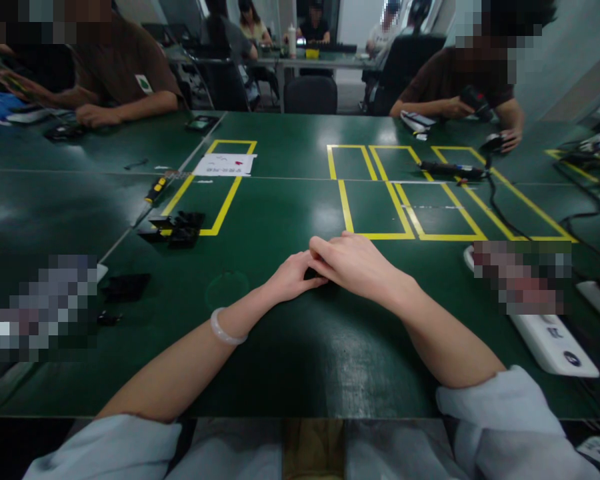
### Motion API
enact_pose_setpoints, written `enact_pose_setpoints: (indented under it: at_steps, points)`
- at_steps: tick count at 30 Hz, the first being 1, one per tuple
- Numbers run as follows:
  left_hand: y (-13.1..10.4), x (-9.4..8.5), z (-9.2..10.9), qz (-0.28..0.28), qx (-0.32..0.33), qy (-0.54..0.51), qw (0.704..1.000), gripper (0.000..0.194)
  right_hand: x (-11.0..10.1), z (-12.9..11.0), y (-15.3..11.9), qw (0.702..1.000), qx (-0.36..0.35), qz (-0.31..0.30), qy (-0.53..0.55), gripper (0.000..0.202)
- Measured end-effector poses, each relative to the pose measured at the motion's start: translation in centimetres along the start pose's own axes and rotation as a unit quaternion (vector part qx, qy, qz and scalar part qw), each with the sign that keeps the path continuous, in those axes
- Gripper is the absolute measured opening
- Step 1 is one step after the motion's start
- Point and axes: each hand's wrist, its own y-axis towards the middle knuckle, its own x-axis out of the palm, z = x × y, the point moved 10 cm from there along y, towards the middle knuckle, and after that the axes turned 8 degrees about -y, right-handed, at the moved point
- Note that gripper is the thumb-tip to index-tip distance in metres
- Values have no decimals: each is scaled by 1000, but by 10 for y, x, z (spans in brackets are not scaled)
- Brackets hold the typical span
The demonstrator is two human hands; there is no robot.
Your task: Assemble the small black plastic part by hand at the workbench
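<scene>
My left hand and my right hand meet over the green table, close to its middle. The curled fingers of my right hand cover the fingertips of my left hand, and the two touch. The left thumb reaches across below them. Both hands look closed, but whether a small thing is between them is hidden. A pale bracelet circles my left wrist. Nearest on the left lie black plastic parts at a yellow tape outline.
Left are a yellow-black screwdriver, a white paper and a flat black piece. To the right are a black cylindrical tool with a cable and a white device. Co-workers sit across, one holding a dark tool.
</scene>
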Motion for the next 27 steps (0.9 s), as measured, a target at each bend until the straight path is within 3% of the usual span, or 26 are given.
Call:
enact_pose_setpoints:
  at_steps: [21,27]
  points:
    - [-1,-1,-2,9,-6,21,1000,38,0,1,1,1000,8,2,0,18]
    - [-1,0,-5,10,4,8,1000,31,-3,0,0,1000,4,10,11,19]
